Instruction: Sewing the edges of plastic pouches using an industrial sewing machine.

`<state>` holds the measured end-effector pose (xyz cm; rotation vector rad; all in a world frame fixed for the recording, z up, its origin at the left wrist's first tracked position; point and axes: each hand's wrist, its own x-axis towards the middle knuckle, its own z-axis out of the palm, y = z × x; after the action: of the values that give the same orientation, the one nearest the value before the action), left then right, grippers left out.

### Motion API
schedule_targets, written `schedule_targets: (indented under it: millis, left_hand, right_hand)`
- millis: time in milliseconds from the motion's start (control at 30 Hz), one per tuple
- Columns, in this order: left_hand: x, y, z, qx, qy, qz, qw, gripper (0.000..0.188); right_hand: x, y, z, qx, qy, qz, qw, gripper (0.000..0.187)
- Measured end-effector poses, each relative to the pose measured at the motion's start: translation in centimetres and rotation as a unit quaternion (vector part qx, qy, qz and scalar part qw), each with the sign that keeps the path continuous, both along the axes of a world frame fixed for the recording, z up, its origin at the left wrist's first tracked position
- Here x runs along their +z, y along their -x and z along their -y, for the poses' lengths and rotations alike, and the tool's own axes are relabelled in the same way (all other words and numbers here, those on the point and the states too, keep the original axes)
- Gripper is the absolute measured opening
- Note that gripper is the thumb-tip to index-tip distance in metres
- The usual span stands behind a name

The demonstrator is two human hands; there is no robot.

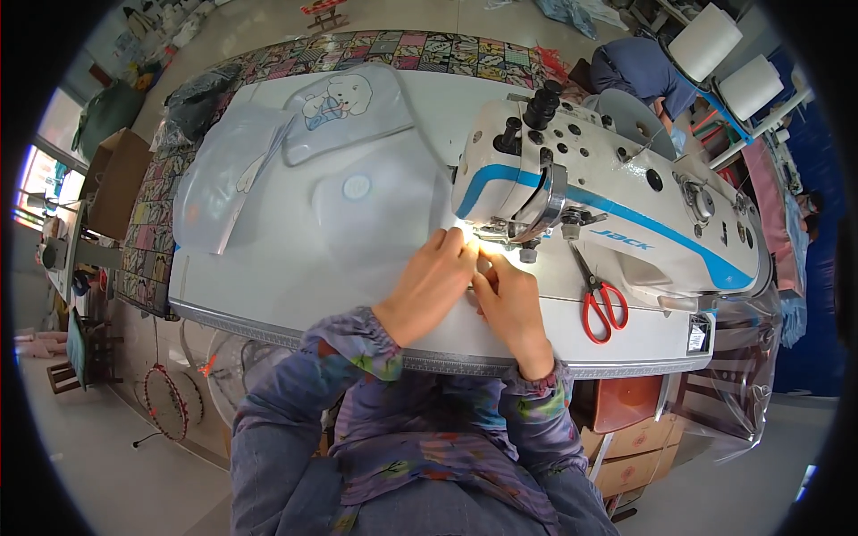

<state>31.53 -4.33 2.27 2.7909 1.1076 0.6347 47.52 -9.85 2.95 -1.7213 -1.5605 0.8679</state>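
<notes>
A white and blue sewing machine [590, 192] stands on the table, its lamp lighting the spot under the needle. Both hands meet there, close in front of the presser foot. My left hand [433, 279] has its fingers bent and pressed together at the lit spot. Beside it, my right hand [511, 299] pinches with thumb and forefinger; what lies between the fingertips is too small and glaring to name. A translucent plastic sheet [380, 219] with a small round blue mark spreads left of the needle, up to my left hand. Red-handled scissors [601, 304] lie right of my right hand.
A clear bib-like piece with a cartoon dog [344, 107] and a stack of clear sheets [232, 179] lie at the far left of the white tabletop [259, 286]. White thread cones [706, 40] stand at upper right. Another person [639, 71] bends behind the machine.
</notes>
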Motion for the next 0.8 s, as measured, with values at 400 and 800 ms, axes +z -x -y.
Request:
schedule_targets:
  millis: [400,800]
  left_hand:
    - [1.9,11.7,-14.0,0.204,0.005,0.062,0.977,0.022]
    - [12.4,21.5,-11.3,0.310,-0.196,0.023,0.930,0.034]
  right_hand:
    - [1.6,-11.5,8.3,-0.178,-0.078,0.318,0.928,0.040]
    - [0.6,-12.5,8.4,-0.130,-0.109,0.401,0.900,0.051]
